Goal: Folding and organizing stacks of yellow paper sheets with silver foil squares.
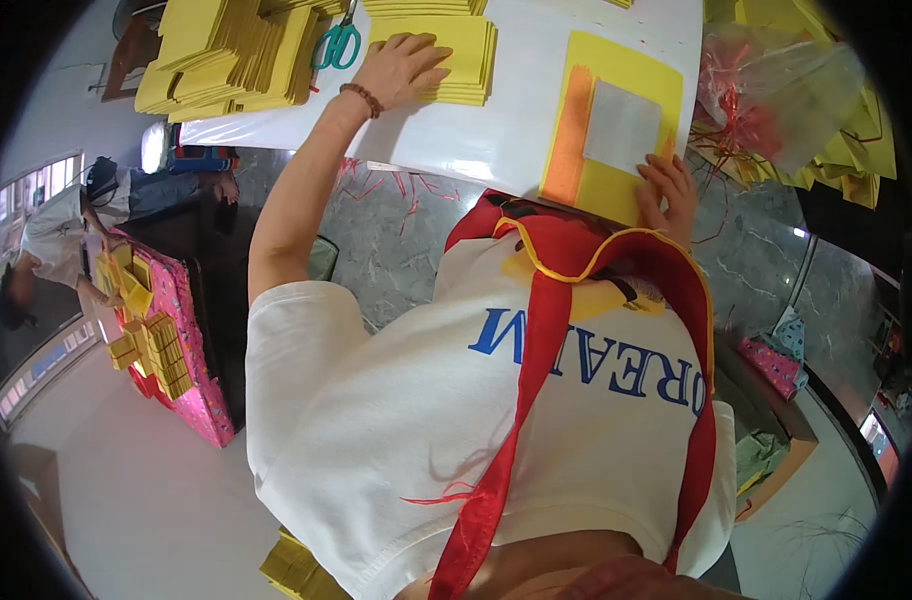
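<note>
My left hand (404, 72) lies palm down with spread fingers on a stack of folded yellow paper (466, 55). A beaded bracelet (362, 98) circles that wrist. Teal-handled scissors (337, 46) lie just left of it. At the right, a yellow sheet (616, 62) carries an orange strip (572, 130) and a silver-grey square (621, 122). My right hand (666, 195) rests at this sheet's near right edge, fingers bent and apart, touching it. The thumb and palm are partly hidden.
Tall yellow paper stacks (226, 60) crowd the left of the white table (476, 135). A clear plastic bag (776, 95) and yellow paper (861, 160) lie beyond its right end. Far left, another person (61, 225) is by a pink-covered table (198, 370) with yellow bundles (161, 355).
</note>
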`<action>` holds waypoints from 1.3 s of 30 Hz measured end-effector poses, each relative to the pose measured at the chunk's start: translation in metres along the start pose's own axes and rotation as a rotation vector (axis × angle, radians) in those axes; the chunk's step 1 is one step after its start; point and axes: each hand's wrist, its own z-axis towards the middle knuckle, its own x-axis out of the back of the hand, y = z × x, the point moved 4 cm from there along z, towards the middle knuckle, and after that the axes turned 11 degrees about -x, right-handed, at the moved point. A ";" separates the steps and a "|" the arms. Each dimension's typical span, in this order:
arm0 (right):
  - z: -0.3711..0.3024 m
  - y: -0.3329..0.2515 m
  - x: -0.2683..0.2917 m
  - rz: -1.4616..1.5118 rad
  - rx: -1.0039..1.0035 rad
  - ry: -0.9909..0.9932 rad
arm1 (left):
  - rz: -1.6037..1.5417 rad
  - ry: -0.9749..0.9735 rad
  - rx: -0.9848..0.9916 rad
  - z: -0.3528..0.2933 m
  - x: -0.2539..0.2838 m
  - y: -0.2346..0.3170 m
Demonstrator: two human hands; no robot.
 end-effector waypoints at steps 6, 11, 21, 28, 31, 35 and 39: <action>-0.002 0.006 -0.008 0.045 -0.015 0.011 | -0.008 0.035 -0.016 0.016 0.019 0.008; -0.003 0.008 -0.005 0.106 -0.042 -0.004 | -0.161 0.347 -0.183 0.039 0.040 0.080; -0.002 0.023 -0.005 0.274 -0.139 -0.029 | -0.252 0.089 -0.414 0.046 0.023 0.203; -0.003 0.029 -0.010 0.428 -0.271 -0.065 | -0.199 0.157 -0.497 0.045 0.021 0.209; -0.005 0.029 -0.010 0.416 -0.268 -0.066 | -0.205 0.147 -0.528 0.044 0.020 0.211; -0.004 0.030 -0.010 0.439 -0.278 -0.064 | -0.140 0.173 -0.557 0.044 0.025 0.213; -0.004 0.033 -0.011 0.427 -0.263 -0.066 | -0.153 0.182 -0.562 0.045 0.027 0.214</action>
